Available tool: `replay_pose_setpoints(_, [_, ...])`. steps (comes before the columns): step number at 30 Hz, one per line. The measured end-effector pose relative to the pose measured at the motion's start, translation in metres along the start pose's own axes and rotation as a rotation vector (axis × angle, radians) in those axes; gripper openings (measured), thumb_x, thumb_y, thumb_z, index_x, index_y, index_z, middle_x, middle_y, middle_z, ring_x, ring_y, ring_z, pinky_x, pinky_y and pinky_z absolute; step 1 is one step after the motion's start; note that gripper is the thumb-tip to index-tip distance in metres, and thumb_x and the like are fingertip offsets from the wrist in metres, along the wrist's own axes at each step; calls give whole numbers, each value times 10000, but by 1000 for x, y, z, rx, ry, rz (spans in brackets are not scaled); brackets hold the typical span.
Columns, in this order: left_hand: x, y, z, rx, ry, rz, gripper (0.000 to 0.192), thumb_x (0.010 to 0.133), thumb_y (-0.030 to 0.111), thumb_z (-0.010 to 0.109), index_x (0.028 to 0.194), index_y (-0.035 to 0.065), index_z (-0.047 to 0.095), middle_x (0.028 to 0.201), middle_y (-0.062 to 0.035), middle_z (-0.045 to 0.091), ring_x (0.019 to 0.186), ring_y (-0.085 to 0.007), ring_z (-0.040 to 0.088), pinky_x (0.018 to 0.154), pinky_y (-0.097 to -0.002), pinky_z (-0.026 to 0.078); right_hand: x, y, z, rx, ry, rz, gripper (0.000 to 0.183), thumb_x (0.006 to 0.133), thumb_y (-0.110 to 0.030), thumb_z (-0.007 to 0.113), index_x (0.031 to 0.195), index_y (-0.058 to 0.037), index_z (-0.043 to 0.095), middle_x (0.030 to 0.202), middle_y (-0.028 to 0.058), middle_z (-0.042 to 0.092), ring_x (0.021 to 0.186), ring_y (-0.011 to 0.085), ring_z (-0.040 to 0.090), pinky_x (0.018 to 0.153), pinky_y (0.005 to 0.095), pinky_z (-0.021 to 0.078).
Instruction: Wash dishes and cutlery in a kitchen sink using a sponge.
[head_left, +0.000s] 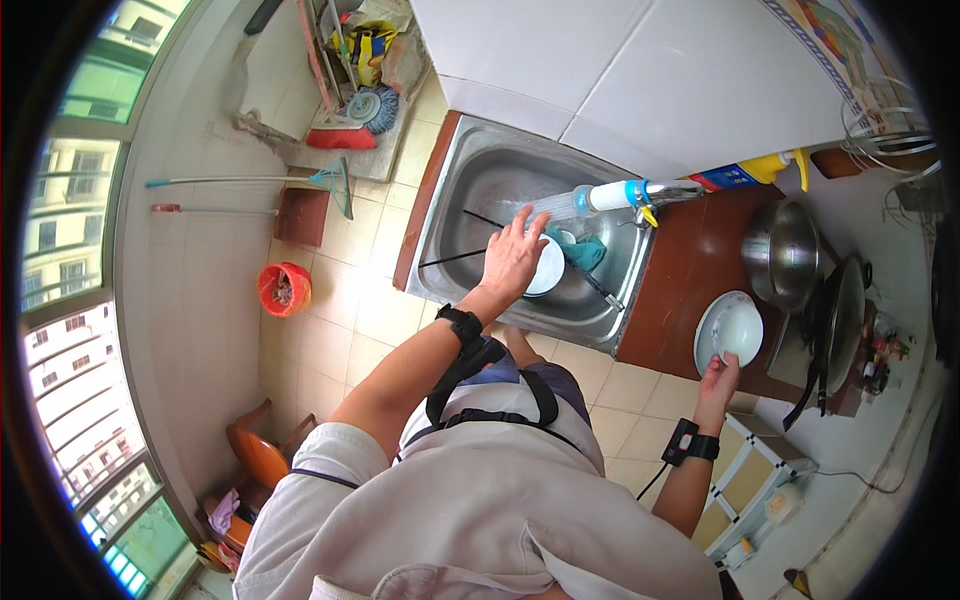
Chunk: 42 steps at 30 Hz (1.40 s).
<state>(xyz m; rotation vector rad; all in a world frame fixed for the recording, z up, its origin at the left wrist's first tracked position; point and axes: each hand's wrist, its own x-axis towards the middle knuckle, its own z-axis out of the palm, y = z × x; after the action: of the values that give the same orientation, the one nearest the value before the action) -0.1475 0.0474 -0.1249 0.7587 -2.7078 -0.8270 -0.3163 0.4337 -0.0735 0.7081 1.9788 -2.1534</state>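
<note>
My left hand (512, 259) is over the stainless steel sink (499, 169), fingers apart, holding nothing. Water runs from a white and blue faucet sprayer (606, 197) close beside its fingertips. Partly hidden under this hand is a white bowl (547, 271) in the sink; whether they touch, I cannot tell. A wet teal cloth (587, 253) lies next to that bowl, near dark chopsticks or rods (452, 258). Out on the brown counter, my right hand (718, 384) pinches the near rim of a white bowl (740, 330), which sits over a white plate (703, 335).
On the counter (694, 247) stand a steel basin (781, 253), a wok (844, 322) and a yellow bottle (765, 166). A red bucket (284, 289), a dustpan (301, 217) and brooms (341, 137) are on the floor at left. A shelf rack (739, 487) stands at right.
</note>
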Motion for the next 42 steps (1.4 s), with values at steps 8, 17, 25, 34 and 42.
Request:
replay_pose_setpoints(8, [-3, 3, -7, 63, 29, 64, 506, 808, 176, 598, 1260, 164, 370, 1281, -145, 401, 984, -293, 525, 818, -413, 416, 44, 25, -58, 305, -59, 232, 119, 807, -19, 563, 890, 28, 493, 806, 59, 518, 701, 118, 514, 634, 186, 487])
replay_pose_setpoints(17, [-10, -15, 7, 185, -1, 44, 560, 737, 132, 631, 1250, 173, 409, 1215, -115, 456, 1084, -261, 461, 914, -416, 346, 19, 20, -13, 309, 156, 216, 177, 837, -104, 580, 926, 27, 501, 861, 69, 530, 682, 142, 530, 640, 202, 503])
replay_pose_setpoints(25, [3, -9, 3, 12, 114, -2, 374, 747, 161, 651, 1077, 130, 478, 1079, -92, 489, 1011, -267, 486, 878, -417, 359, -78, 61, 136, -850, -654, -310, 167, 866, -170, 565, 981, -51, 545, 812, 42, 554, 662, 168, 559, 599, 289, 466])
replay_pose_setpoints(34, [4, 5, -15, -64, 196, -30, 266, 777, 211, 639, 951, 87, 481, 932, -77, 493, 894, -265, 500, 837, -415, 364, -95, 123, 279, -1406, -1052, -837, 258, 803, -136, 569, 1042, -43, 543, 1021, 178, 535, 936, 353, 537, 780, 429, 455])
replay_pose_setpoints(42, [1, 3, -25, -175, 296, -46, 222, 822, 255, 579, 973, 110, 505, 969, -96, 503, 904, -275, 500, 869, -434, 343, -88, 132, 287, -1505, -1108, -778, 189, 882, -126, 398, 965, -29, 537, 991, 186, 573, 939, 366, 545, 790, 436, 447])
